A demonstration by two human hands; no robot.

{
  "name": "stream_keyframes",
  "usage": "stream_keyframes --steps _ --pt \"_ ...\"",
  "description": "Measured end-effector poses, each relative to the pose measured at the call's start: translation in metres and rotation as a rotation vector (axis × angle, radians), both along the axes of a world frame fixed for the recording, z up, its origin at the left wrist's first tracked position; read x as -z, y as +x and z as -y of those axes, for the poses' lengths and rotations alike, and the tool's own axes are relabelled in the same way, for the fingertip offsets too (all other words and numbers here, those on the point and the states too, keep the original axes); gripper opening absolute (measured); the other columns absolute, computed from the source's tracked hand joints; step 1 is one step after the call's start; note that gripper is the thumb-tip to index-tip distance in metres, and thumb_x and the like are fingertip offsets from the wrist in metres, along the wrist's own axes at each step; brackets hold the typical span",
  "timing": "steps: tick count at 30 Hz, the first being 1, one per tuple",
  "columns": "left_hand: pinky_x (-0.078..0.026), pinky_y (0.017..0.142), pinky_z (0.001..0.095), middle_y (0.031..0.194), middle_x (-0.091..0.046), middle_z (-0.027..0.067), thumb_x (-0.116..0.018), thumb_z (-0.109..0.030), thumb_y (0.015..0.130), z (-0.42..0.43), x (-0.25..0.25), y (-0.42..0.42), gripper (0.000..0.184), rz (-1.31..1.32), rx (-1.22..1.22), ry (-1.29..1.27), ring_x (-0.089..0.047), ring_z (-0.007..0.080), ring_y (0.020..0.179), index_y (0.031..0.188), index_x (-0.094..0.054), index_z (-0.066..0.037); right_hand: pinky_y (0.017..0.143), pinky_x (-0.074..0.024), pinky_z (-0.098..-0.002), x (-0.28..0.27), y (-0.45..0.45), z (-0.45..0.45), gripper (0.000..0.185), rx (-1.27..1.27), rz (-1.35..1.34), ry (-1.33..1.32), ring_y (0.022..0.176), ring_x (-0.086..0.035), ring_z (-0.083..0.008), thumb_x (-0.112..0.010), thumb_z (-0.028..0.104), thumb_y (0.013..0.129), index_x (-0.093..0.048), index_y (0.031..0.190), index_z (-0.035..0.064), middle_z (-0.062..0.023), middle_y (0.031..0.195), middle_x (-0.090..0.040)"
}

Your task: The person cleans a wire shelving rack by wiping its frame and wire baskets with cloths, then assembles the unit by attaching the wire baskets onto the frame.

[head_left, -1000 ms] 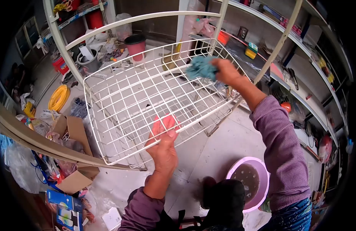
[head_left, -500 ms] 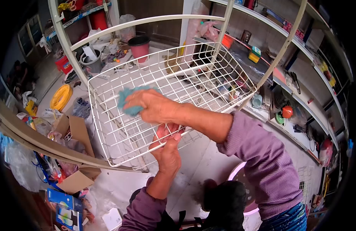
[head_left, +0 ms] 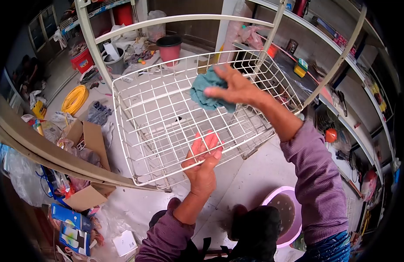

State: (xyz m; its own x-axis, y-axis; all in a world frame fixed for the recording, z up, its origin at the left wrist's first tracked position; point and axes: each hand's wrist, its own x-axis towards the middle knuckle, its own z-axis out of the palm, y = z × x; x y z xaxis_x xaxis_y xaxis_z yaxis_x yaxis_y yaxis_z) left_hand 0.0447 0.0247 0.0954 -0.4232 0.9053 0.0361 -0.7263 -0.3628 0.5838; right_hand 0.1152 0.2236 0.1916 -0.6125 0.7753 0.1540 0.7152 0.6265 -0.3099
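A white wire basket (head_left: 120, 126) tilts in front of me, against a pale metal frame (head_left: 184, 20). My left hand (head_left: 202, 174) grips its near side, thumb over the rim wire and fingers underneath the mesh. Over the middle of the basket, my right hand (head_left: 239, 87) has a crumpled teal cloth (head_left: 206, 91) under its palm and spread fingers. The cloth lies against the wires; its underside is hidden.
A pink tub (head_left: 297, 218) with murky liquid stands by my legs. Cardboard boxes (head_left: 95, 144) and plastic bags crowd the left, near a coiled yellow hose (head_left: 75, 99). Loaded shelves (head_left: 337, 118) line the right. A red bucket (head_left: 170, 52) stands behind the basket. A person (head_left: 31, 72) sits far left.
My right hand has moved the cloth rightward and away from me across the mesh. My left hand keeps its hold on the rim. The view has shifted slightly, showing more of the pink tub.
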Motion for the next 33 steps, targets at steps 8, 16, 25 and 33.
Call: stream_keyframes --steps 8,16,25,33 --pt "-0.041 0.097 0.0379 0.132 -0.036 0.0277 -0.058 0.008 0.077 0.002 -0.002 -0.001 0.069 0.001 0.04 -0.025 -0.04 0.0322 0.122 0.135 -0.02 0.009 0.094 -0.0364 -0.042 0.028 -0.004 -0.004 0.052 -0.224 -0.012 0.374 0.109 -0.047 -0.0385 -0.058 0.044 0.08 -0.054 0.122 0.0122 -0.0191 0.127 -0.047" --pt "-0.039 0.098 0.036 0.132 -0.037 0.0269 -0.059 0.007 0.076 0.001 0.001 0.0 0.069 0.038 0.032 -0.009 -0.04 0.0314 0.123 0.134 -0.021 0.009 0.078 -0.0444 -0.04 0.023 -0.091 0.054 0.024 -0.188 -0.153 0.339 0.079 -0.053 -0.0327 -0.065 0.019 0.075 -0.065 0.094 0.0041 -0.0119 0.081 -0.061" --pt "-0.039 0.097 0.0355 0.127 -0.043 0.0217 -0.061 0.005 0.077 0.0 0.002 0.001 0.067 0.003 0.026 0.013 -0.044 0.0273 0.119 0.133 -0.024 0.01 0.073 -0.0481 -0.027 -0.012 -0.125 0.061 0.032 -0.461 -0.542 -0.407 0.084 -0.056 -0.0111 -0.058 0.023 0.085 -0.06 0.109 0.0013 -0.0121 0.1 -0.061" --pt "-0.043 0.085 0.0311 0.107 -0.054 0.0118 -0.059 -0.001 0.075 -0.001 -0.008 -0.006 0.043 -0.129 0.057 0.117 -0.053 0.0185 0.099 0.114 -0.046 0.007 0.091 -0.0336 -0.0415 0.024 -0.117 0.09 0.022 -0.791 -0.212 0.166 0.109 -0.044 -0.0268 -0.061 0.009 0.073 -0.065 0.095 0.0058 -0.0055 0.102 -0.058"
